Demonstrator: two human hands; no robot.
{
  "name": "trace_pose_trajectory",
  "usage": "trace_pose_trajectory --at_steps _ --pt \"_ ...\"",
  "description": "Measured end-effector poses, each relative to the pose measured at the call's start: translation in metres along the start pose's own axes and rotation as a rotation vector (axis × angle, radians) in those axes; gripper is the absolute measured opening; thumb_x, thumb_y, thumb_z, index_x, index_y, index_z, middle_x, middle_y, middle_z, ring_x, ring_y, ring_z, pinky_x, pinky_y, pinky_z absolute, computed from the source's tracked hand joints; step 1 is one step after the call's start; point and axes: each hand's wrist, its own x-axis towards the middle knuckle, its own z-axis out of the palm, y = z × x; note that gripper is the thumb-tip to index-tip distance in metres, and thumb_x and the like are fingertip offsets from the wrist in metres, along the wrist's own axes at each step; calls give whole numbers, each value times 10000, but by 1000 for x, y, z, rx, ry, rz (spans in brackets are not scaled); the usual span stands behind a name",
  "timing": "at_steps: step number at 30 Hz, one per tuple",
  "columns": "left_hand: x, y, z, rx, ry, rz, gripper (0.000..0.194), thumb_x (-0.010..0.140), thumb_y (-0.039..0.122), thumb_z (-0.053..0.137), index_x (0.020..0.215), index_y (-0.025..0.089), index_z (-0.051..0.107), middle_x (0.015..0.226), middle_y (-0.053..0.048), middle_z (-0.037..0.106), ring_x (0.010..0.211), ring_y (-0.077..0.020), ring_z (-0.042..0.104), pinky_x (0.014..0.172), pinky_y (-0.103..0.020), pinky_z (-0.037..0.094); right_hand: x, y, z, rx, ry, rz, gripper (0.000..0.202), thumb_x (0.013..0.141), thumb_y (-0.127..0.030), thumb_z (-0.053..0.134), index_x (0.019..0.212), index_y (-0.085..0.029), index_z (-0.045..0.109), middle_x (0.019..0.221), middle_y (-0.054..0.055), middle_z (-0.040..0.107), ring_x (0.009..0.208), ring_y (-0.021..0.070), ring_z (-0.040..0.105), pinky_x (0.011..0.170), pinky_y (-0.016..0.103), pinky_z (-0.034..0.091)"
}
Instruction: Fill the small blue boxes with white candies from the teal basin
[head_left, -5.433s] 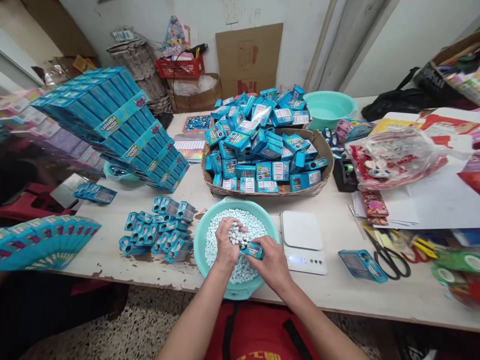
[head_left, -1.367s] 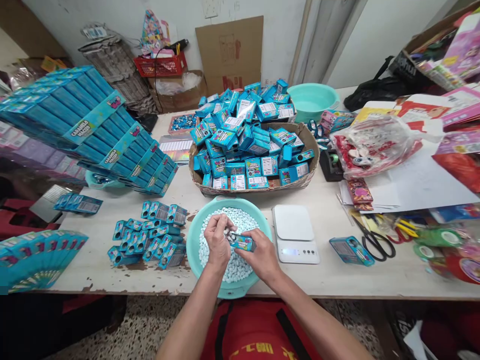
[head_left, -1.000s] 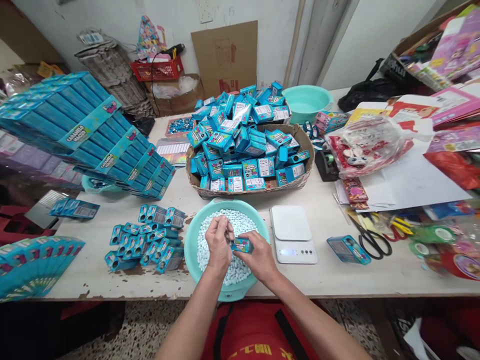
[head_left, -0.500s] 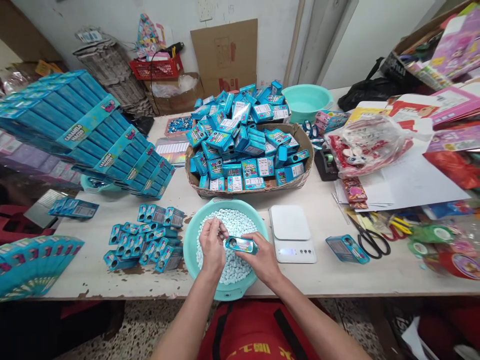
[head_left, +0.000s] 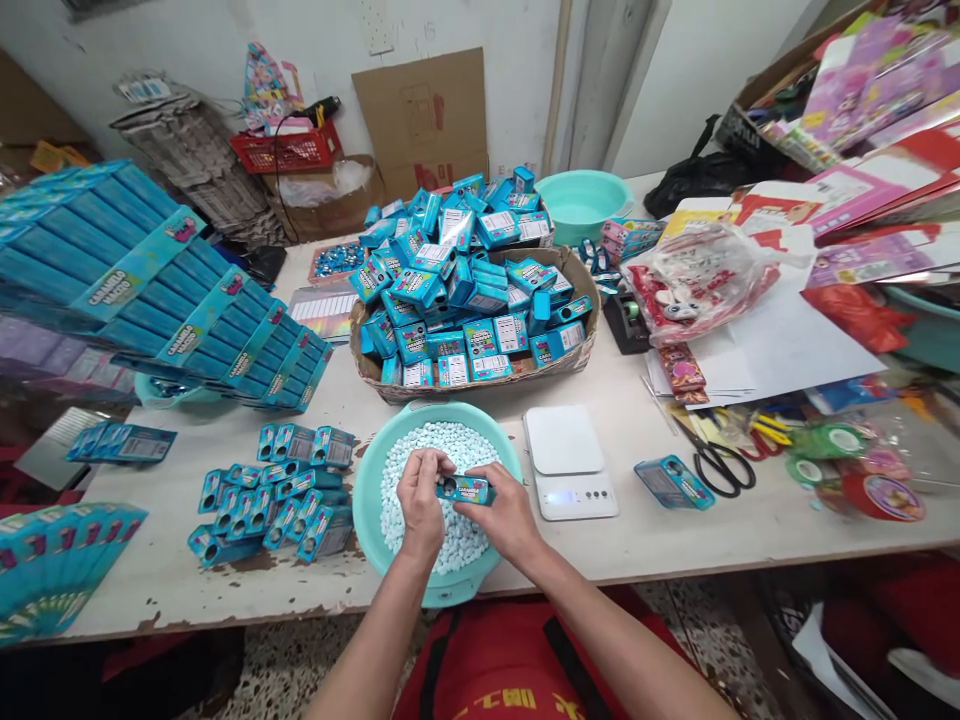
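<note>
Centrally, two hands (head_left: 421, 508), one box (head_left: 470, 490), one basin (head_left: 368, 500) beneath

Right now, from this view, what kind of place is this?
Probably a small candy-packing workshop: a basin of pale pellets under the hands, a carton heaped with small blue boxes, and a digital scale on the worn table.
</note>
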Motion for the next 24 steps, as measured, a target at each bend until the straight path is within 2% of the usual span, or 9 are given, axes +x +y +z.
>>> trace_pose_trajectory --at_steps 5,7,10,12,14,16,17,20,24 --pt "-4 3 4 38 -156 -4 271 801 426 554 720 172 606 701 -37 596 674 -150 555 663 -267 444 3 0 -5 35 0 38 293 601 -165 749 869 -217 641 852 14 646 827 206 622 748 339 490" --pt "-1 4 5 7 -142 -7 263 795 421 560 721 172 598 701 -38 597 687 -155 569 685 -278 458 2 -1 -8 57 13 51 290 598 -174 753 863 -218 644 843 13 643 820 206 622 742 340 490" --pt "13 2 -2 -19 -46 -53 288 789 464 533 751 180 569 674 -21 574 672 -164 581 681 -308 483 -2 -2 -21 112 25 54 270 600 -223 765 846 -217 652 818 7 639 802 201 622 725 327 491" --pt "24 -8 -14 184 -79 -60 306 775 493 521 795 193 578 747 -41 606 752 -205 603 719 -364 493 -6 -1 -38 162 43 49 285 611 -273 770 865 -213 655 835 11 644 802 198 624 723 318 494" --pt "34 -24 -31 550 -183 26 297 736 485 561 835 209 611 922 -91 639 950 -279 585 837 -449 461 -9 5 -58 185 99 61 315 629 -322 763 902 -211 652 858 21 648 798 198 625 716 314 499" --pt "39 -43 -47 853 -290 152 279 715 444 585 871 218 635 1074 -120 618 1107 -327 511 949 -500 385 -6 18 -80 157 190 87 336 647 -349 748 937 -213 646 883 32 652 805 204 624 726 326 500" --pt "39 -52 -53 937 -321 193 280 726 431 569 896 219 637 1103 -122 608 1132 -332 495 970 -507 366 -2 27 -90 128 237 96 342 653 -357 741 949 -213 644 900 37 653 821 210 623 743 337 498" --pt "36 -69 -61 1012 -356 223 297 791 417 481 959 217 621 1068 -103 618 1078 -303 536 940 -484 401 18 59 -111 40 339 100 357 650 -390 727 942 -203 641 929 51 648 877 230 615 797 376 482" --pt "32 -73 -56 1023 -352 272 287 816 399 458 955 210 624 1027 -93 639 1028 -282 568 915 -449 429 46 94 -117 -4 347 127 402 634 -451 715 917 -175 640 913 68 641 897 251 609 832 422 467"
